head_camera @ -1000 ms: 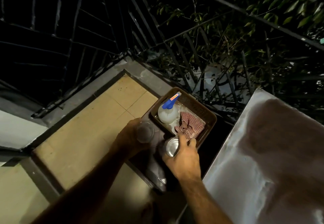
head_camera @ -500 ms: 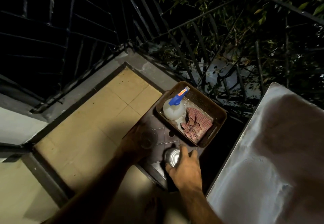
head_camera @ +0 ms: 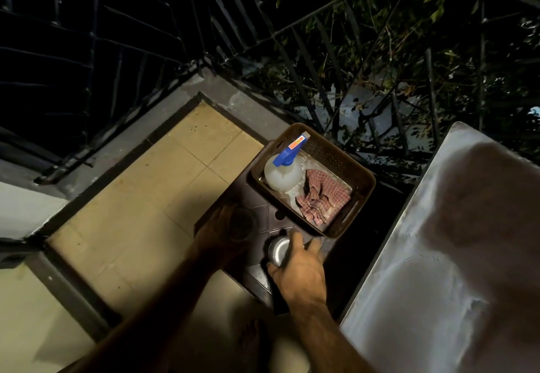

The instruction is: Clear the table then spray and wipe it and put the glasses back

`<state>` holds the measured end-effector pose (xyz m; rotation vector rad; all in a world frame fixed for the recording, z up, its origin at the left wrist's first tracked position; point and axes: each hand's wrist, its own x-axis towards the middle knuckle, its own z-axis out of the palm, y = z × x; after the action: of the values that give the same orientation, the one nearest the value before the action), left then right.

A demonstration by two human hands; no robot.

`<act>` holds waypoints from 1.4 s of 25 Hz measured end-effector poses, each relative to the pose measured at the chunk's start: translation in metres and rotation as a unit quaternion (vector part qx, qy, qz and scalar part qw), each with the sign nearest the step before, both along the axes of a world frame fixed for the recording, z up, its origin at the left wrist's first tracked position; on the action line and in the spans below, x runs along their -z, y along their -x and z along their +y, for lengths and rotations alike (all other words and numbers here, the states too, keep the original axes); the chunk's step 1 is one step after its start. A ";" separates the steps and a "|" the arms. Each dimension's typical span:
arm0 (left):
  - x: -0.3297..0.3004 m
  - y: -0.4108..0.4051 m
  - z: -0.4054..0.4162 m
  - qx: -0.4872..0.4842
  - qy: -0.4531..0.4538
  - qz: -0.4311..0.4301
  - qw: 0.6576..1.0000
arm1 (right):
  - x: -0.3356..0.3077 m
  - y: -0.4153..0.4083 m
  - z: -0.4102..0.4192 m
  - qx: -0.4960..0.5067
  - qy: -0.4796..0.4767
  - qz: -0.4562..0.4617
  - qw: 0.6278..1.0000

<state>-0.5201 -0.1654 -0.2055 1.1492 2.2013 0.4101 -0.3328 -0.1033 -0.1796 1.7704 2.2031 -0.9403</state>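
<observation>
The left hand (head_camera: 222,226) curls around a clear glass (head_camera: 241,224), and the right hand (head_camera: 298,267) curls around a shiny metal glass (head_camera: 277,251). Both glasses sit on a dark brown stool (head_camera: 263,197), next to a brown basket (head_camera: 362,179) holding a spray bottle (head_camera: 282,174) and a checked cloth (head_camera: 324,197). The white surface (head_camera: 438,255) is off to the right.

Both forearms (head_camera: 318,329) are bare, no sleeves, watch or rings visible.
</observation>
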 end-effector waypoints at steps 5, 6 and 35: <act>0.006 0.002 0.000 0.017 -0.002 0.014 1.000 | 0.005 0.000 0.001 0.007 0.003 0.003 1.000; 0.008 0.003 0.002 0.021 -0.003 0.013 1.000 | 0.006 0.000 0.001 0.008 0.001 0.004 1.000; -0.021 0.011 0.148 0.131 -0.152 0.102 0.974 | 0.012 0.009 0.155 0.029 -0.081 0.024 0.996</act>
<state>-0.5314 -0.0177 -0.1849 1.6910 2.1662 0.5479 -0.3420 0.0518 -0.1915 1.9096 2.3293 -0.8464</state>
